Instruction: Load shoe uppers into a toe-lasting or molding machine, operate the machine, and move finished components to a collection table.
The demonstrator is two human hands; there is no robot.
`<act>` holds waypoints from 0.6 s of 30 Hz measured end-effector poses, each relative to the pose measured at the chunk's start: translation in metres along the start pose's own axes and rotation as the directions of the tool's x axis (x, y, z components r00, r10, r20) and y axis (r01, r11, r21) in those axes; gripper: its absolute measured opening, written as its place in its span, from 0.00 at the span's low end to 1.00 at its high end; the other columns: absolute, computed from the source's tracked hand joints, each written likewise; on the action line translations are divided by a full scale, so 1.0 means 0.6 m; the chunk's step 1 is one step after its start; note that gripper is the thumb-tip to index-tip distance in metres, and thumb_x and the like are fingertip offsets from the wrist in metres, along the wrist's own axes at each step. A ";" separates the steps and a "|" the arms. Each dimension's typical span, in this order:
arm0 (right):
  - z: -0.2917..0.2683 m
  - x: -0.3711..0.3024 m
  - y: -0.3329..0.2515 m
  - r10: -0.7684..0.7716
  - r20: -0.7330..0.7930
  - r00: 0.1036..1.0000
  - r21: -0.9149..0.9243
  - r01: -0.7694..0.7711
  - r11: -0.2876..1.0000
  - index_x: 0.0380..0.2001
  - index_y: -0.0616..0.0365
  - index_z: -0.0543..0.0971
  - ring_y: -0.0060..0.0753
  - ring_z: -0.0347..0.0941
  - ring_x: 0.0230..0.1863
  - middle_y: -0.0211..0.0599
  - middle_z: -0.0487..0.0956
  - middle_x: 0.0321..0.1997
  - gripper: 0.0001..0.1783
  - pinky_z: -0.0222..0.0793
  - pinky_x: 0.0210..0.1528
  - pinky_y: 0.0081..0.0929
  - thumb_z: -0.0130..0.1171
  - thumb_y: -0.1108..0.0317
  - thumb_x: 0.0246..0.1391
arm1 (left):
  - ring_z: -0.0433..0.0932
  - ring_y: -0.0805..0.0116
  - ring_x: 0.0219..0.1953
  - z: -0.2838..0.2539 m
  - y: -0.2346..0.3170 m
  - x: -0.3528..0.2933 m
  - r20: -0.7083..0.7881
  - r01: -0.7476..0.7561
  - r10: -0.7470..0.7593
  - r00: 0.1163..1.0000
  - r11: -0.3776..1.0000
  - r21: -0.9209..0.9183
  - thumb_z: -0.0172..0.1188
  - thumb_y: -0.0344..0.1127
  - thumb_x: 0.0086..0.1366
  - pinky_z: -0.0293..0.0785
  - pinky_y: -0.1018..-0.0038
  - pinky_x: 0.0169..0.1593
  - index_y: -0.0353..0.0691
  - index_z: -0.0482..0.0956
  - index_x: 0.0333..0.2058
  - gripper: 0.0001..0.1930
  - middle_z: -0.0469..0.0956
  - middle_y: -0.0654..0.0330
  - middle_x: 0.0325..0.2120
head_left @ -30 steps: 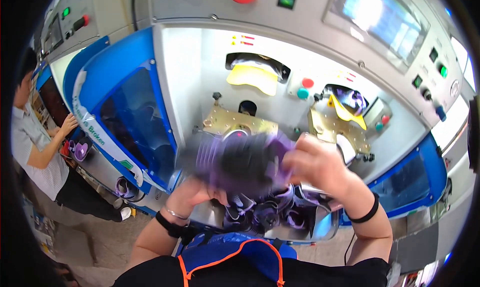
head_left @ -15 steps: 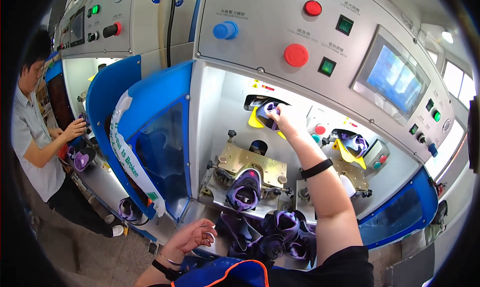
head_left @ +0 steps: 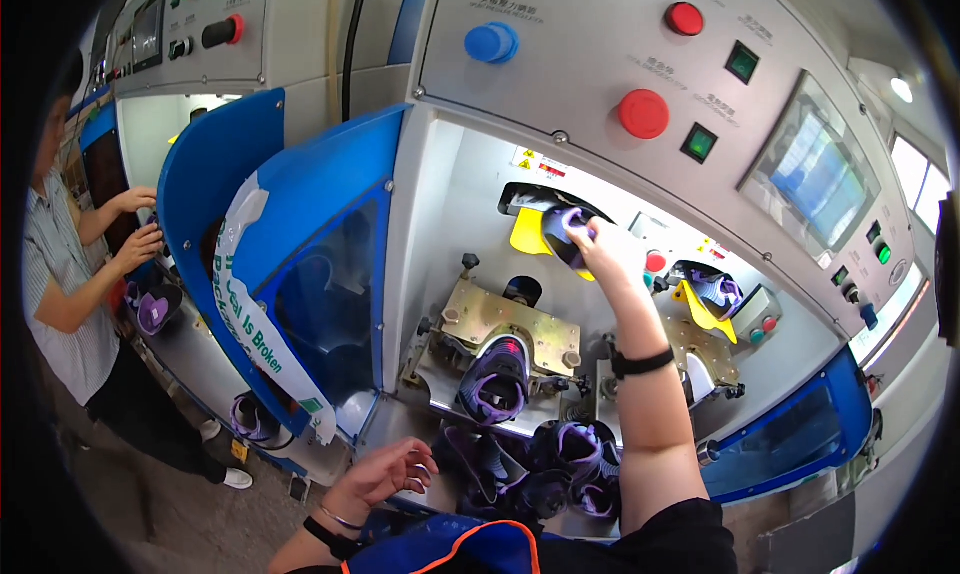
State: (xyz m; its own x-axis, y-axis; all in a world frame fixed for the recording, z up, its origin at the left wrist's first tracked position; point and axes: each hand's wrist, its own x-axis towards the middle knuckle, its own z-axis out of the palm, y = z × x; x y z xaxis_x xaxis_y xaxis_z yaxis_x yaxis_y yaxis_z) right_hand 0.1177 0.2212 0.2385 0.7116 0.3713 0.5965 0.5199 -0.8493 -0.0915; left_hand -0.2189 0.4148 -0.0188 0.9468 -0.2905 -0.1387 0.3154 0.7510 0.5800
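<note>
My right hand (head_left: 607, 252) grips a dark shoe upper with purple lining (head_left: 566, 236), raised in front of the slot in the machine's back wall. Beside that upper is a yellow plate (head_left: 528, 232) below the slot. My left hand (head_left: 388, 471) hovers low at the machine's front edge, fingers loosely bent and apart, holding nothing. Just right of it lies a heap of several dark and purple shoe uppers (head_left: 572, 452). Above the heap, another shoe upper (head_left: 496, 382) sits on the left mould, in front of a brass-coloured clamp plate (head_left: 530, 324).
A second station holds a yellow plate (head_left: 706, 314) with a shoe upper (head_left: 716, 290) in its slot. Overhead runs a control panel with a red stop button (head_left: 643, 114) and a screen (head_left: 815, 169). Blue guards (head_left: 330, 274) flank the bay. At left, a co-worker (head_left: 75, 274) stands at another machine.
My right hand has drawn the shoe upper away from the slot, rightward and slightly down, tilting it. My left hand stays nearly still. The whole view has shifted a little. The co-worker's hands have moved.
</note>
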 end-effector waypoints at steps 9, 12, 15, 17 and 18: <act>-0.132 -0.318 -0.169 -0.525 0.151 0.838 0.413 0.429 0.803 0.28 0.53 0.77 0.34 0.73 0.21 0.34 0.72 0.21 0.17 0.65 0.19 0.29 0.71 0.55 0.43 | 0.71 0.58 0.58 0.087 0.027 0.030 0.253 -0.289 0.263 0.931 0.955 0.069 0.55 0.58 0.65 0.74 0.64 0.54 0.40 0.55 0.65 0.38 0.67 0.50 0.58; -0.118 -0.337 -0.177 -0.676 0.229 0.700 0.503 0.510 0.698 0.30 0.50 0.79 0.28 0.69 0.18 0.29 0.71 0.20 0.16 0.62 0.17 0.26 0.71 0.54 0.42 | 0.70 0.58 0.60 0.131 0.042 0.044 0.146 -0.272 0.297 0.944 0.947 -0.168 0.51 0.55 0.69 0.72 0.59 0.57 0.40 0.60 0.63 0.32 0.70 0.51 0.57; -0.054 -0.241 -0.124 -0.583 -0.047 0.811 0.468 0.534 0.704 0.32 0.56 0.81 0.42 0.70 0.21 0.38 0.71 0.19 0.04 0.66 0.22 0.34 0.62 0.71 0.50 | 0.71 0.58 0.59 0.126 0.048 0.025 0.073 -0.279 0.289 0.954 0.952 -0.130 0.50 0.51 0.70 0.72 0.58 0.56 0.41 0.63 0.62 0.28 0.73 0.51 0.54; -0.006 -0.131 -0.106 -0.444 -0.073 0.893 0.234 0.448 0.863 0.39 0.62 0.79 0.55 0.74 0.36 0.50 0.78 0.33 0.09 0.70 0.39 0.41 0.53 0.73 0.58 | 0.73 0.59 0.56 0.112 0.037 0.016 0.040 -0.274 0.283 0.958 0.951 -0.145 0.49 0.49 0.71 0.73 0.57 0.56 0.40 0.65 0.61 0.26 0.76 0.51 0.51; 0.041 -0.071 -0.066 -0.429 -0.071 0.901 0.118 0.435 0.893 0.44 0.62 0.78 0.54 0.75 0.42 0.51 0.79 0.41 0.12 0.71 0.46 0.40 0.51 0.69 0.61 | 0.74 0.58 0.55 0.108 0.032 0.011 0.057 -0.246 0.255 0.965 0.960 -0.134 0.50 0.49 0.71 0.73 0.57 0.56 0.40 0.65 0.60 0.25 0.76 0.51 0.50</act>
State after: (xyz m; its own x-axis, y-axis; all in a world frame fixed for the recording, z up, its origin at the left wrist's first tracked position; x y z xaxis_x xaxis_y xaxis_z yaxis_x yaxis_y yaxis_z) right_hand 0.0785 0.2486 0.1970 0.3843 0.6720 0.6331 0.8292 -0.5527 0.0833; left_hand -0.2106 0.3888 0.0432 0.9906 -0.1226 0.0600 0.0786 0.8719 0.4833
